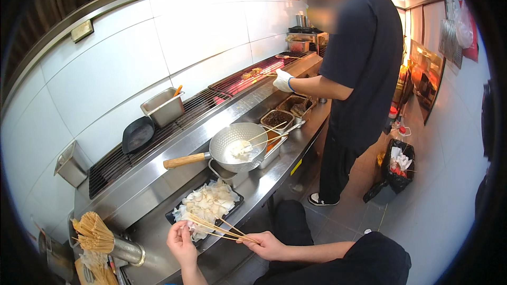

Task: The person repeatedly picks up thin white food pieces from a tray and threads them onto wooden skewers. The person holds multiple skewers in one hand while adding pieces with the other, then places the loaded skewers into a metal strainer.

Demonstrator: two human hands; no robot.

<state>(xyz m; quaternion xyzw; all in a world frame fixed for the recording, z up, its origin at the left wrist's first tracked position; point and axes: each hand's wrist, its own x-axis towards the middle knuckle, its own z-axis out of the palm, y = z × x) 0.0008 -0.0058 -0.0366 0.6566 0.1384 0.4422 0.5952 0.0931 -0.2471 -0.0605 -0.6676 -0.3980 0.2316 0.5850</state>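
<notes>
My right hand (266, 245) is closed around the ends of several bamboo skewers (222, 229), which point left over a black tray (239, 202). My left hand (183, 237) is at the skewers' far tips, its fingers pinching a small pale piece. A heap of thin, pale translucent slices (210, 202) covers the tray. Beyond it stands a hammered metal pan (225, 138) with a wooden handle (184, 161); two skewers lean in it beside a white lump of food. A metal cylinder (126, 250) packed with bamboo skewers (94, 231) lies tilted at the lower left.
A co-worker (356, 59) stands at the right, a white-gloved hand (283, 80) holding skewered food over the glowing grill (257, 79). Steel containers of dark sauce (277, 118) line the counter. A black pan (138, 134) and a steel container (162, 107) rest on the grill's near part.
</notes>
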